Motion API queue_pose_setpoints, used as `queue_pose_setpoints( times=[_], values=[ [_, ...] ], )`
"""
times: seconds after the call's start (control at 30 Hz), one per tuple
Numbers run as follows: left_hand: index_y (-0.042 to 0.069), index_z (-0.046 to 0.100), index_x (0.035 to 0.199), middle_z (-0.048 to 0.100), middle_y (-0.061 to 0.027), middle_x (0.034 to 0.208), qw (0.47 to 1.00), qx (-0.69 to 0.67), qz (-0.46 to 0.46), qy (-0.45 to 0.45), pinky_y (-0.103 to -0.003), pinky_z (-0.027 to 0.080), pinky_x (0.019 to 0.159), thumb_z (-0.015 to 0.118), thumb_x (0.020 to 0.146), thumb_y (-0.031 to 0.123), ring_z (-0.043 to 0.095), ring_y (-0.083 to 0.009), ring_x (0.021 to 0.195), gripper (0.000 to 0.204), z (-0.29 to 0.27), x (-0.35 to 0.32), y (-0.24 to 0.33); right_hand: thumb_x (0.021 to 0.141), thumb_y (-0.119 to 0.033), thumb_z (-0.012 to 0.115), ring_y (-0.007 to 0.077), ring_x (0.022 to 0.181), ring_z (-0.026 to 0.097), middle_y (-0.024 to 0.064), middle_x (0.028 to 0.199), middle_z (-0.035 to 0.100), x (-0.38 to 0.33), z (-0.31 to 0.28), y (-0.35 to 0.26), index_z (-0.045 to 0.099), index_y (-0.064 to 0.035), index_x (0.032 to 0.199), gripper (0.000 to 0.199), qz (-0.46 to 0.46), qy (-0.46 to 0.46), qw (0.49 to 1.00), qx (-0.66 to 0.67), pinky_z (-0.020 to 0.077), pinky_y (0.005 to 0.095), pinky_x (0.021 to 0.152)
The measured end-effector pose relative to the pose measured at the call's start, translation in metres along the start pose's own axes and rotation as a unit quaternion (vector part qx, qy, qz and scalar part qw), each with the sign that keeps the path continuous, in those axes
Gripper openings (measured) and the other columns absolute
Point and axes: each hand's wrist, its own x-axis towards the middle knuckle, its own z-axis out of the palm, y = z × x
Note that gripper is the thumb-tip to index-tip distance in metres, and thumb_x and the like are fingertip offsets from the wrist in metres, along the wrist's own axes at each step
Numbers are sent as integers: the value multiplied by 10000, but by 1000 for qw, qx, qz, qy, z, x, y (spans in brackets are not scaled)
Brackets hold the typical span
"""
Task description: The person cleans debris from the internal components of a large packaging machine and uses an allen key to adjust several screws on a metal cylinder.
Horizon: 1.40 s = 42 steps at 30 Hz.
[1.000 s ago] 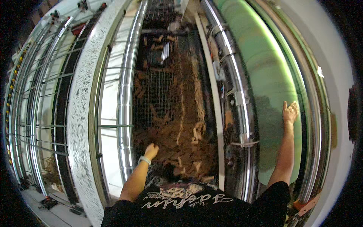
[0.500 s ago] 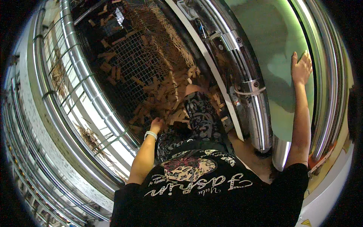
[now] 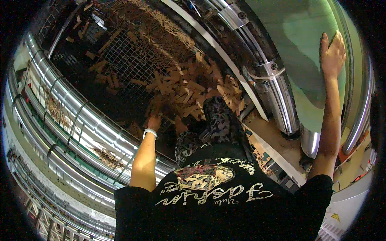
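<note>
I see shiny metal rollers (image 3: pixel 76 116) at far left. My left hand (image 3: pixel 154 121) reaches down among the wood scraps (image 3: pixel 189 94) piled on the wire mesh (image 3: pixel 128 60); I cannot tell its grip. My right hand (image 3: pixel 332 54) lies flat, fingers spread, against the green panel (image 3: pixel 297 36).

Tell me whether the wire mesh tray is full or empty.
Partly full: wood scraps pile over the wire mesh tray's near end, bare mesh beyond.
</note>
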Motion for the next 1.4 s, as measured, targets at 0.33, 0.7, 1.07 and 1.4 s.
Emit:
queue_pose_setpoints(
  times=[0.33, 0.7, 1.07, 1.4],
  values=[
    [8, 553, 1064, 596, -217, 1029, 957, -225, -169, -66, -446, 453, 813, 483, 861, 331, 556, -380, 952, 388, 97, 46, -6, 894, -539, 358, 291, 1252, 354, 134, 1352, 390, 4, -4, 3, 358, -52, 1322, 649, -7, -26, 999, 23, 277, 438, 1014],
    [17, 505, 1180, 540, -199, 1136, 967, -166, -110, -156, -449, 491, 740, 418, 902, 265, 587, -326, 883, 383, 135, 29, -11, 891, -572, 304, 304, 1275, 312, 160, 1377, 348, -3, -2, 4, 315, -40, 1348, 702, 5, -49, 998, 47, 227, 437, 1042],
    [43, 411, 1293, 490, -179, 1229, 795, -199, -249, -516, -493, 516, 605, 400, 904, 370, 624, -349, 798, 508, 163, -83, 20, 914, -485, 338, 328, 1258, 328, 195, 1330, 391, 6, 1, 7, 350, -2, 1319, 630, -12, -58, 998, 37, 237, 414, 1037],
    [54, 357, 1332, 555, -184, 1100, 957, 0, -87, -277, -477, 479, 706, 419, 904, 381, 603, -317, 816, 543, 304, -63, 60, 918, -466, 347, 357, 1256, 296, 230, 1339, 349, 1, -5, 11, 312, 30, 1329, 646, -15, -103, 991, 81, 209, 427, 1046]
  ],
)
